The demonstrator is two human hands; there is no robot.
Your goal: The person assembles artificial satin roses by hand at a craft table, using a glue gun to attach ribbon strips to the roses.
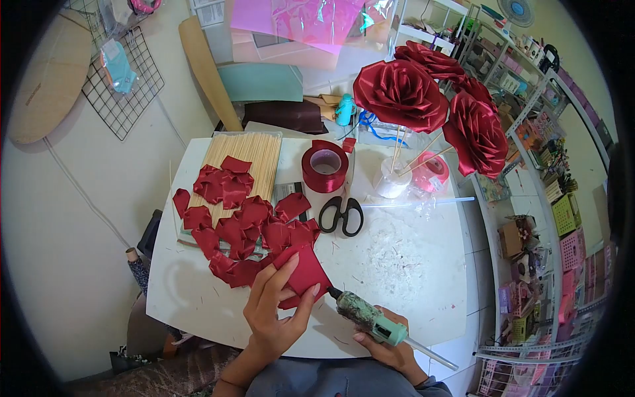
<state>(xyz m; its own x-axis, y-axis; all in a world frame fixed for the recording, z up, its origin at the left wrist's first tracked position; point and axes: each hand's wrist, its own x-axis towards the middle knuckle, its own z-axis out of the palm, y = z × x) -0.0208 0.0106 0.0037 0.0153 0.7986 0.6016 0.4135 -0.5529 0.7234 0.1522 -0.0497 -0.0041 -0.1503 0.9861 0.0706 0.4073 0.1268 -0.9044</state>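
A piece of red satin ribbon (308,270) is held by my left hand (276,311), its fingers spread across and behind the fabric. My right hand (390,344) is wrapped round a green glue gun (372,316), whose dark nozzle meets the ribbon's right corner. A clear glue stick (433,354) sticks out of the gun's back. Many cut red petals (241,228) lie just beyond my left hand, some on a bundle of wooden sticks (261,159). A roll of red ribbon (325,166) stands near black-handled scissors (340,216).
Large red ribbon roses (401,94) on sticks rise from a white holder (391,178) at the back right of the white table (423,264). Beside it is a pink tape roll (431,172). Shelves with baskets (572,251) line the right side.
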